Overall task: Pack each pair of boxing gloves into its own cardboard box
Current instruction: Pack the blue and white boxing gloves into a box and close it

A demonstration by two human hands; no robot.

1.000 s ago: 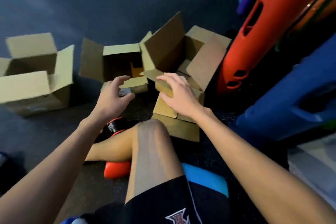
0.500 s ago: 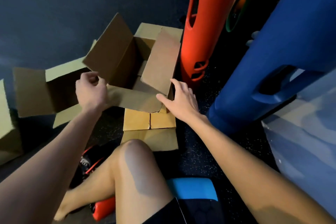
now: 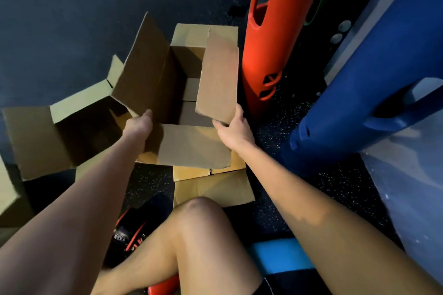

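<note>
Hands are both on the open cardboard box (image 3: 189,112), which stands on the floor just beyond the knee. The left hand (image 3: 137,126) grips the rim at the near left corner, where the left flap begins. Its fingers seem to curl over the edge, but I cannot see the tips. The right hand (image 3: 233,128) pinches the near corner of the right flap (image 3: 218,79), with the thumb on the inner face. I see nothing inside the box. A black and red boxing glove (image 3: 134,230) lies on the floor near the person, left of the knee and apart from the box. I judge the step is opening the flaps to make the box ready. The next move calls for one hand to let go and reach back for the glove.
</note>
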